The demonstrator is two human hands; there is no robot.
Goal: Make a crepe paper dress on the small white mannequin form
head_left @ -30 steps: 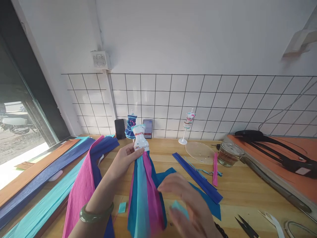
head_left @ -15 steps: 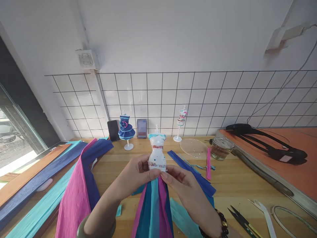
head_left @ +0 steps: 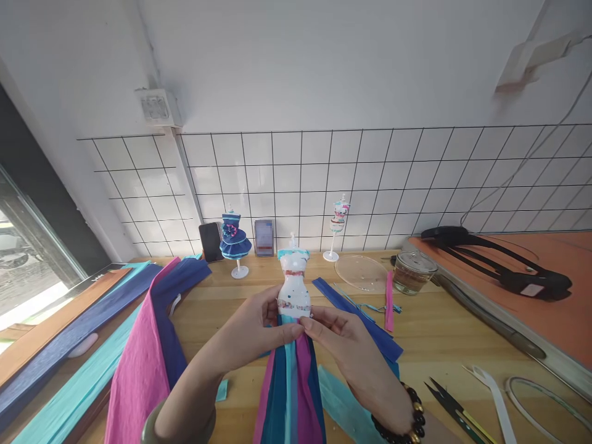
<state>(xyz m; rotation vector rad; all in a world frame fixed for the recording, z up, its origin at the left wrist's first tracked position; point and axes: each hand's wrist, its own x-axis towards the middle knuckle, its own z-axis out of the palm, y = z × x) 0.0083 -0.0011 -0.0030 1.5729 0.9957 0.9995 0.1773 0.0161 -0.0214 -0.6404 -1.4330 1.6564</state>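
Note:
A small white mannequin [head_left: 294, 282] with a turquoise band at its bust stands upright between my hands. Long crepe paper strips [head_left: 290, 394] in pink, dark blue and turquoise hang from its lower edge. My left hand [head_left: 263, 324] is closed round the mannequin's left side, its thumb pressing the strips' top. On the other side my right hand [head_left: 335, 342] pinches the top of the strips at the hip, thumb against them. The fingers behind the mannequin are partly hidden. A dark bead bracelet [head_left: 409, 416] circles my right wrist.
Crepe paper lengths [head_left: 139, 370] lie at the left. Behind stand a blue-dressed mannequin [head_left: 235, 243], a phone [head_left: 264, 238] and another small mannequin [head_left: 340, 217]. To the right are a glass jar [head_left: 414, 272], blue paper [head_left: 361, 320], tweezers [head_left: 456, 410] and a white plastic tool [head_left: 494, 401].
My left thumb has shifted slightly lower and right, baring more of the strips' turquoise top under the mannequin. The hanging strips have drawn a little narrower. The view has tilted slightly.

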